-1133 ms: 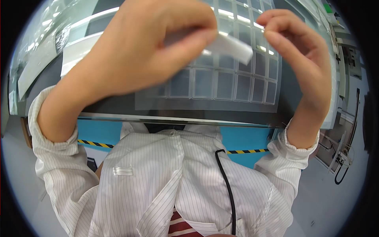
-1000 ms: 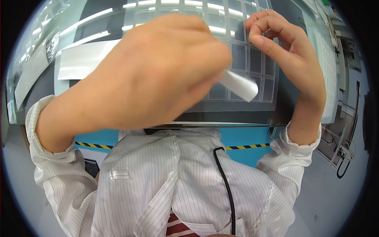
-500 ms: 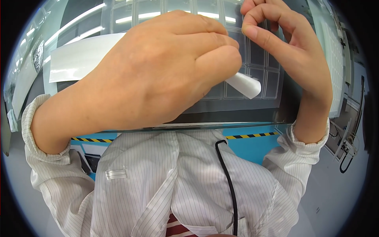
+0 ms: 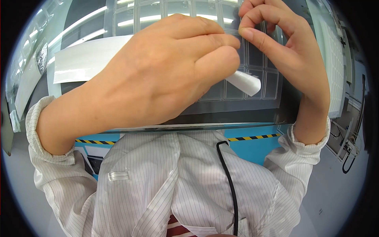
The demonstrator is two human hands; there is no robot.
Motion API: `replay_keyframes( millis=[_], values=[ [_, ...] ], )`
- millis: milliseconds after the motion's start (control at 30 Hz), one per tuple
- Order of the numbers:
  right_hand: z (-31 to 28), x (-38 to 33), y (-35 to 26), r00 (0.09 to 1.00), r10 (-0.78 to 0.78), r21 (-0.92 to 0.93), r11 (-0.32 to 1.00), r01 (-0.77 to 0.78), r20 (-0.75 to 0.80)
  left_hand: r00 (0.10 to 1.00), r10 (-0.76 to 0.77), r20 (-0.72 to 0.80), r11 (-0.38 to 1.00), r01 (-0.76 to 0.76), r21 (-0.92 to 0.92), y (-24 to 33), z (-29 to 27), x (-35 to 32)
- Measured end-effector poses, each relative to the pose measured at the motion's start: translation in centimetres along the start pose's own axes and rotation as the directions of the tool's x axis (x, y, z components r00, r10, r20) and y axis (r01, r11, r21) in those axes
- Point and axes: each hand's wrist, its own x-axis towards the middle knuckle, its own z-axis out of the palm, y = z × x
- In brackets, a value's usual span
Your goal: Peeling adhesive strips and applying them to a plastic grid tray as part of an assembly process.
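Note:
My left hand is closed above a clear plastic tray divided into square cells. Its fingertips grip a glossy white strip, whose broad end shows at the left of the hand. On the right a curled white end pokes out below the fingers; the hand hides whether both ends belong to one piece. My right hand is raised over the tray's right side, thumb and forefinger pinched together. Whatever lies in that pinch is too small to make out.
The tray lies on a dark glass-edged table. Clear plastic packing and another white strip are at the far left. More translucent trays stand along the right edge. A black cord hangs down my striped coat.
Both hands keep almost the same pose and grip. The left forearm and the white strip sit slightly further right in the view.

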Motion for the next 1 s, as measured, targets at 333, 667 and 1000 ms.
replay_keyframes(
  millis=[333,667,1000],
  values=[
    [0.0,-0.7,-1.0,0.997,-0.07,-0.056,0.996,0.069,-0.014,0.999,-0.003,0.053,0.993,-0.003,0.116,0.4,0.2,1.2],
    [1.2,0.1,2.1,0.97,-0.244,-0.227,0.945,0.237,-0.005,1.0,0.006,0.027,0.992,-0.009,0.129,-0.2,-0.1,-0.1],
    [1.5,1.0,2.2,0.989,-0.145,-0.039,0.989,0.146,0.028,0.999,0.046,0.011,0.994,-0.047,0.097,-0.2,-0.2,-1.7]
  ],
)
